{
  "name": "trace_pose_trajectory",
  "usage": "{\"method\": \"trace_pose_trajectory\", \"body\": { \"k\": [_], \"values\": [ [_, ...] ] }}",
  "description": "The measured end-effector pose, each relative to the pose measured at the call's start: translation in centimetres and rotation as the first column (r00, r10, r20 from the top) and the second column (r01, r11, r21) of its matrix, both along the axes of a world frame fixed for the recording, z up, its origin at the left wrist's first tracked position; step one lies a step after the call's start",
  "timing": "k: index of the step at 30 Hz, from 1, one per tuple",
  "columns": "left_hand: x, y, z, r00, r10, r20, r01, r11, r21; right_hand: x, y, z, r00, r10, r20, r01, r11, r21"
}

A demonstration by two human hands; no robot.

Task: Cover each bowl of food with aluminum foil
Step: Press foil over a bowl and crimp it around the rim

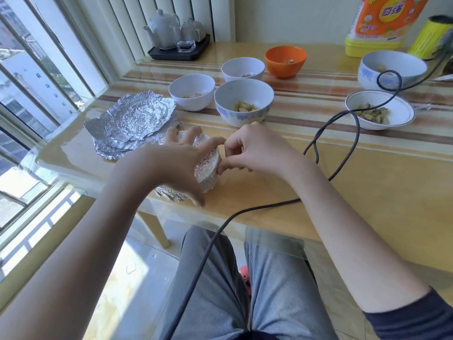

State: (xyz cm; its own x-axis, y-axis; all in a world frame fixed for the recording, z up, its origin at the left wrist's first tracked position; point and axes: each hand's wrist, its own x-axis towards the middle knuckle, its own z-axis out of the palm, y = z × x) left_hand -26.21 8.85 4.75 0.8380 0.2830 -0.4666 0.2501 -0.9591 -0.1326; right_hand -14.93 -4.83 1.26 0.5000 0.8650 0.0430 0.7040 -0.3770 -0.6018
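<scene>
A foil-wrapped bowl (207, 169) stands near the table's front edge. My left hand (181, 163) lies spread over its top, fingers curved round the foil. My right hand (252, 150) pinches the foil at the bowl's right rim. A stack of crumpled foil sheets (132, 121) lies to the left. Behind stand uncovered bowls with food: two white bowls (192, 92) (242, 69), a blue-patterned bowl (244, 101), an orange bowl (285, 60), a larger blue-patterned bowl (392, 69) and a shallow white dish (380, 112).
A dark cable (343, 123) loops across the table and down over my lap. A tea set on a black tray (180, 49) sits at the back left. A large orange bottle (382, 23) and a yellow-green cylinder (427, 40) stand at the back right.
</scene>
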Motion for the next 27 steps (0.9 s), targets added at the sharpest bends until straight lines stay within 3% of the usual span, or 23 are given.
{"method": "trace_pose_trajectory", "body": {
  "k": [3, 5, 7, 9, 12, 16, 27],
  "values": [
    [0.1, -0.3, 0.0, 0.991, 0.135, 0.006, -0.135, 0.991, 0.001, -0.2, -0.9, -0.1, 0.986, -0.113, 0.119, 0.110, 0.993, 0.036],
    [0.1, -0.3, 0.5, 0.985, 0.171, -0.010, -0.172, 0.985, -0.026, -1.0, -2.2, -0.4, 0.985, -0.137, 0.103, 0.134, 0.990, 0.036],
    [-0.2, 0.1, 1.4, 0.988, 0.151, -0.016, -0.152, 0.983, -0.108, -2.3, -3.3, -0.9, 0.990, -0.107, 0.091, 0.112, 0.993, -0.048],
    [-0.5, 0.6, 1.9, 0.996, 0.079, -0.046, -0.084, 0.987, -0.140, -3.7, -3.4, -1.6, 0.978, -0.088, 0.188, 0.111, 0.987, -0.119],
    [-0.7, 1.3, 1.4, 0.996, -0.001, -0.084, -0.009, 0.992, -0.129, -4.9, -2.5, -2.2, 0.955, -0.117, 0.271, 0.136, 0.989, -0.053],
    [-0.8, 1.3, 0.7, 0.999, -0.032, -0.016, 0.029, 0.988, -0.151, -4.8, -1.3, -2.5, 0.935, -0.114, 0.335, 0.104, 0.993, 0.049],
    [-0.6, 1.6, 0.4, 0.999, -0.021, -0.035, 0.015, 0.990, -0.139, -3.6, -0.7, -3.0, 0.945, -0.062, 0.320, 0.021, 0.991, 0.132]
  ]
}}
